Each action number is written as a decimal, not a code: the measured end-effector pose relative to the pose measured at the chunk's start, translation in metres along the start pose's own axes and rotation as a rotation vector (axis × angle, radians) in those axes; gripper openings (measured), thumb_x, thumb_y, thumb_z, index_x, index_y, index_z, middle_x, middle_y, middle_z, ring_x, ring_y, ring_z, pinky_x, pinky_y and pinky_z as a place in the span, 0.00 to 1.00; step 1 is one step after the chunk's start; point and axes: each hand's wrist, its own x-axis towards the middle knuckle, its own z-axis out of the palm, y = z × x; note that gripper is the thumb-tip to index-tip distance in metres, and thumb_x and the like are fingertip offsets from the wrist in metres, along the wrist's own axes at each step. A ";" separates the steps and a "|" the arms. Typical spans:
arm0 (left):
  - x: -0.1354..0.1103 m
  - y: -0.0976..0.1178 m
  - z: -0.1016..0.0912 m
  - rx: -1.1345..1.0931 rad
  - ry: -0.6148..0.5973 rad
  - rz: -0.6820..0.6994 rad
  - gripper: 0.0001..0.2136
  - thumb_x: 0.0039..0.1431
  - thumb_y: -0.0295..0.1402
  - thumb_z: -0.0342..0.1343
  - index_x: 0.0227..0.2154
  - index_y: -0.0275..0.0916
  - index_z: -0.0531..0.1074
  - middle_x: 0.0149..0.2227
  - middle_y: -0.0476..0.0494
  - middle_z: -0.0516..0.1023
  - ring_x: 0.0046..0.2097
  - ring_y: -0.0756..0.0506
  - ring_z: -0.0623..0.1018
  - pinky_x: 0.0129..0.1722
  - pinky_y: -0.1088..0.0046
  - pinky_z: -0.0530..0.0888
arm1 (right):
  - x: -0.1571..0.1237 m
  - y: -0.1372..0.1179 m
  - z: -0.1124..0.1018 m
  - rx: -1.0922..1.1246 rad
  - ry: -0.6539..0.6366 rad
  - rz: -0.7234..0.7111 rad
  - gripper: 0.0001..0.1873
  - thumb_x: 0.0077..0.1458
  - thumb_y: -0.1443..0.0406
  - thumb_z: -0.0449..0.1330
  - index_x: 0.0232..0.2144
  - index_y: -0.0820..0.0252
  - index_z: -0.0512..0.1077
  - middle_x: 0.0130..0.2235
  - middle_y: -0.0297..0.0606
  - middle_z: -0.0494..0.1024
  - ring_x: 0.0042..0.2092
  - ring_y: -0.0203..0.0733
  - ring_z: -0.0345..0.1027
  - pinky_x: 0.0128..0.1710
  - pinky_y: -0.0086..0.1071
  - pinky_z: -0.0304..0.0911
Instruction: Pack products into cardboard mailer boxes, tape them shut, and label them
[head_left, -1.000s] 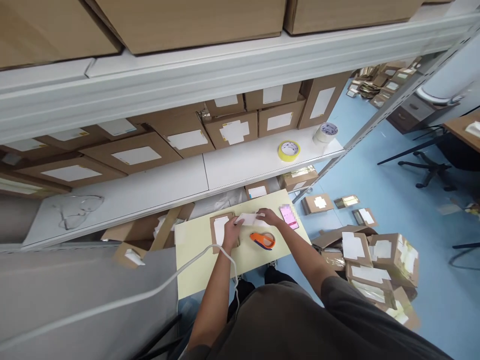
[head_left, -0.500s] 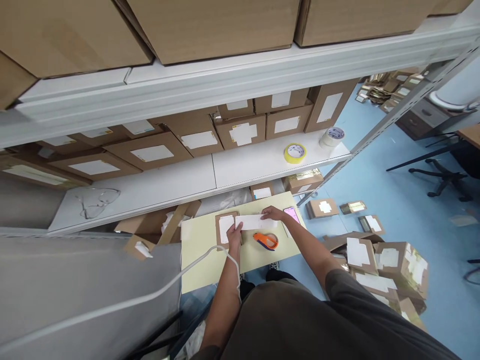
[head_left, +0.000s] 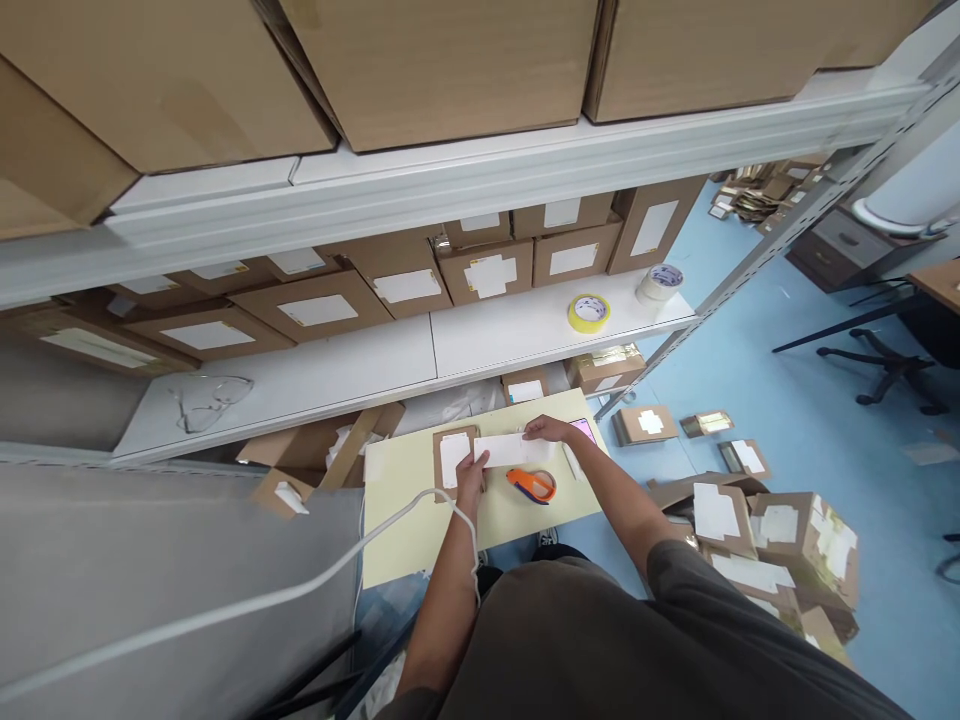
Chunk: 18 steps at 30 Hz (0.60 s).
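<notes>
A white paper strip (head_left: 501, 451) is stretched between my two hands above a pale yellow table (head_left: 409, 540). My left hand (head_left: 471, 474) pinches its left end, close to a small cardboard box (head_left: 441, 472) bearing a white label. At the strip's right part, the fingers of my right hand (head_left: 546, 430) are closed on it. Just below the strip lies an orange tape dispenser (head_left: 531, 485) with a blue edge. A phone (head_left: 583, 430) with a pink screen rests at the table's right side, partly behind my right forearm.
Beyond the table, a white shelf (head_left: 360, 370) carries labelled boxes, a yellow tape roll (head_left: 589, 313), a clear tape roll (head_left: 661, 281) and safety glasses (head_left: 214, 400). A white cable (head_left: 300, 590) crosses by my left arm. Boxes (head_left: 802, 535) are piled on the floor at right.
The camera view has shifted slightly. Both hands still hold the paper strip in nearly the same place, and its left end is now tilted a little differently.
</notes>
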 end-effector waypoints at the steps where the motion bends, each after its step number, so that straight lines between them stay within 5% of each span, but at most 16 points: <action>1: 0.001 0.004 -0.004 0.036 -0.024 0.001 0.26 0.32 0.49 0.82 0.29 0.37 0.82 0.29 0.42 0.84 0.32 0.44 0.80 0.33 0.70 0.74 | 0.000 -0.002 0.000 -0.015 -0.007 -0.009 0.24 0.43 0.44 0.77 0.28 0.57 0.81 0.29 0.32 0.79 0.34 0.43 0.70 0.36 0.35 0.65; 7: 0.000 0.016 -0.011 0.082 -0.081 0.044 0.26 0.32 0.52 0.82 0.25 0.37 0.82 0.27 0.44 0.81 0.30 0.47 0.78 0.31 0.71 0.74 | -0.005 -0.008 0.001 -0.025 0.014 -0.039 0.23 0.45 0.44 0.75 0.29 0.57 0.81 0.30 0.33 0.79 0.34 0.42 0.68 0.36 0.35 0.63; 18: -0.004 0.004 -0.024 -0.004 0.064 0.043 0.29 0.31 0.54 0.81 0.32 0.37 0.84 0.30 0.44 0.84 0.33 0.46 0.79 0.33 0.70 0.74 | -0.012 0.003 -0.013 -0.154 0.062 -0.051 0.22 0.44 0.45 0.74 0.27 0.55 0.78 0.27 0.28 0.75 0.32 0.41 0.67 0.35 0.33 0.63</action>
